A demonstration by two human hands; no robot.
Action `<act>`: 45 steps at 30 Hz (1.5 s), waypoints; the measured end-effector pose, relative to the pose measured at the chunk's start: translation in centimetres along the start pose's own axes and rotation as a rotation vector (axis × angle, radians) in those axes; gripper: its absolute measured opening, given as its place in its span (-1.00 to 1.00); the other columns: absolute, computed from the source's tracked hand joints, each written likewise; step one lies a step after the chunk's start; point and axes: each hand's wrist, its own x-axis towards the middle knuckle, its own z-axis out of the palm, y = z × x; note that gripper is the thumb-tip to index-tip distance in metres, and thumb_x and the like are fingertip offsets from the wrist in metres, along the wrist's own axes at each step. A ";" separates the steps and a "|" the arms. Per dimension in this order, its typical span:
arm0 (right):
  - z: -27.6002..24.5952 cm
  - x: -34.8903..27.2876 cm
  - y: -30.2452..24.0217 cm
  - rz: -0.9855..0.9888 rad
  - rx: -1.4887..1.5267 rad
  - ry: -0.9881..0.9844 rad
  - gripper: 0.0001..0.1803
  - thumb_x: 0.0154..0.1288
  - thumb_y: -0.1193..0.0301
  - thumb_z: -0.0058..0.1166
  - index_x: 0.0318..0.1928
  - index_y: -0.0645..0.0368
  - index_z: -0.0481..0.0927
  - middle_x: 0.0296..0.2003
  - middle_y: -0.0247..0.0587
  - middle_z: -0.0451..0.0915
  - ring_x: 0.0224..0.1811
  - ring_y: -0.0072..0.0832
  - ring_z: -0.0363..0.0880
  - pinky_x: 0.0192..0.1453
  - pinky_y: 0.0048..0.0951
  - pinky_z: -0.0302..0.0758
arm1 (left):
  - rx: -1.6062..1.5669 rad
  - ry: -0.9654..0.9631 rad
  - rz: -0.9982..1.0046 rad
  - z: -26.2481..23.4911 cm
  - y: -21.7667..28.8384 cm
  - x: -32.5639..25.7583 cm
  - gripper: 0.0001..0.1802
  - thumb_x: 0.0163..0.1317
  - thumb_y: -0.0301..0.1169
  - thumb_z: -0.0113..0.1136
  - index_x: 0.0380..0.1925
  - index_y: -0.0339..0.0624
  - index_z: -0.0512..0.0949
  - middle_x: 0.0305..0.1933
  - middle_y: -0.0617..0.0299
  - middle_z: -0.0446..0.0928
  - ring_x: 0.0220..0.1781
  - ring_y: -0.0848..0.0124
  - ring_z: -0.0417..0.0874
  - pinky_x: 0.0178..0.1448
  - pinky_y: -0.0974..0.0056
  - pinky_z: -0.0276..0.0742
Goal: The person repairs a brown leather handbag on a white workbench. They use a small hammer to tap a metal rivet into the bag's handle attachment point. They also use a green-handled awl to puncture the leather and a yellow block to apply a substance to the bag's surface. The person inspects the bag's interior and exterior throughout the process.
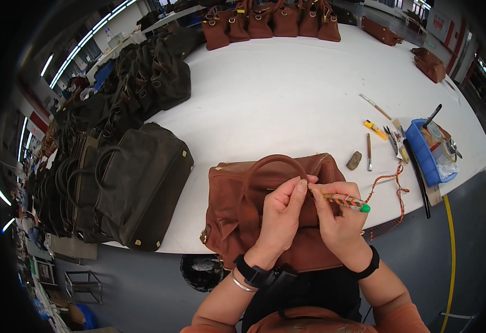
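Observation:
A reddish-brown leather handbag (229, 194) lies at the table's near edge in front of me, its arched handle (270, 159) raised. My left hand (283, 208) is closed in a pinch on the right side of that handle. Close against it, my right hand (340, 222) grips a pen-like tool with a green end (364, 208) and an orange striped wrap. The tool's tip is hidden between the fingertips of both hands. An orange twisted cord (401, 191) trails over the table just right of my right hand.
Dark green-brown handbags (143, 183) crowd the left side. More brown bags (285, 21) line the far edge. To the right are a blue basket of tools (423, 152), a yellow cutter (375, 130), a brush (369, 151) and a stone-like lump (354, 160) on the white table (270, 94).

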 end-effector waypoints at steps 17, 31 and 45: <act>-1.5 1.9 -1.2 0.498 0.625 0.046 -0.81 0.38 0.60 0.03 -0.11 0.30 0.29 -0.28 0.03 0.63 -0.22 -0.24 0.73 -0.21 -0.44 0.73 | -0.127 -0.053 -0.083 -0.1 0.4 0.2 -0.61 0.50 -0.22 -0.05 0.01 -0.36 0.52 -0.18 0.14 0.63 -0.32 0.50 0.60 -0.14 0.38 0.57; -0.9 1.7 -1.4 0.410 0.559 0.035 -0.86 0.37 0.66 0.03 -0.16 0.36 0.35 -0.24 -0.01 0.64 -0.31 -0.47 0.68 -0.40 -0.57 0.57 | -0.117 -0.022 -0.107 -0.1 0.4 0.2 -0.61 0.48 -0.20 -0.02 0.02 -0.33 0.53 -0.15 0.11 0.63 -0.33 0.42 0.59 -0.18 0.34 0.56; -1.1 1.3 -1.1 0.440 0.383 -0.049 -0.89 0.29 0.64 0.14 -0.23 0.34 0.47 -0.32 -0.25 0.61 -0.36 -0.53 0.65 -0.42 -0.59 0.53 | -0.040 -0.034 -0.062 -0.1 0.0 0.2 -0.62 0.50 -0.25 -0.04 0.01 -0.37 0.53 -0.11 0.11 0.64 -0.32 0.45 0.61 -0.12 0.34 0.58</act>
